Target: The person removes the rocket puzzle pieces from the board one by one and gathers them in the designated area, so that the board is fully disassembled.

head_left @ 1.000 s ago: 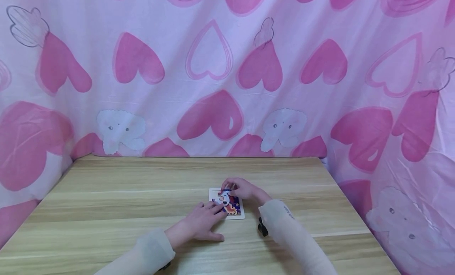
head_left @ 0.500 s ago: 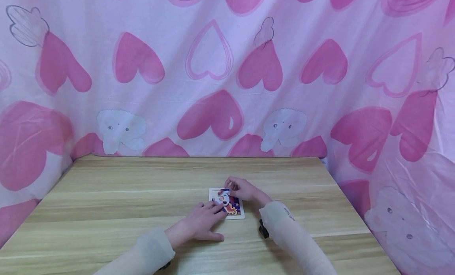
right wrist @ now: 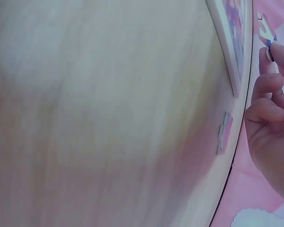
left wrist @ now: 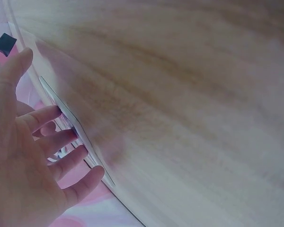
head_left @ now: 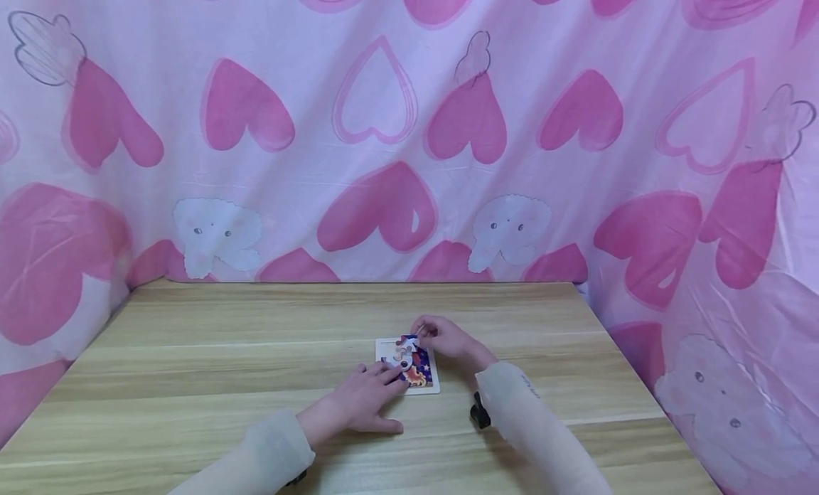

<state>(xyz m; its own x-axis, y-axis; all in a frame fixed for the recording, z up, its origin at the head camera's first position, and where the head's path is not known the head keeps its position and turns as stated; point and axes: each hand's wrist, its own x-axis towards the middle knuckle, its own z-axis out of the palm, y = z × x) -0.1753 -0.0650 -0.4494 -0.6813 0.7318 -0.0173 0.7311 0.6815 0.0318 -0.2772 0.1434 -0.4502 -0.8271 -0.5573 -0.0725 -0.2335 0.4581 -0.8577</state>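
Jigsaw board [head_left: 427,390] lies flat on wood-grain counter [head_left: 224,381]. Left hand [head_left: 365,399] spread, thumb out, fingertips resting on board's near-left part. Right hand [head_left: 448,338] pinches jigsaw piece [right wrist: 267,32] between thumb and finger, raised over board's far side, other fingers curled. Small flat pieces [right wrist: 225,133] lie on counter, apart from board.

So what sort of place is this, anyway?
Possibly a home corner or a small booth screened off for tabletop activities; I can't tell which. Pink heart-print cloth hangs behind and beside a wood-grain table, where a small jigsaw puzzle lies.
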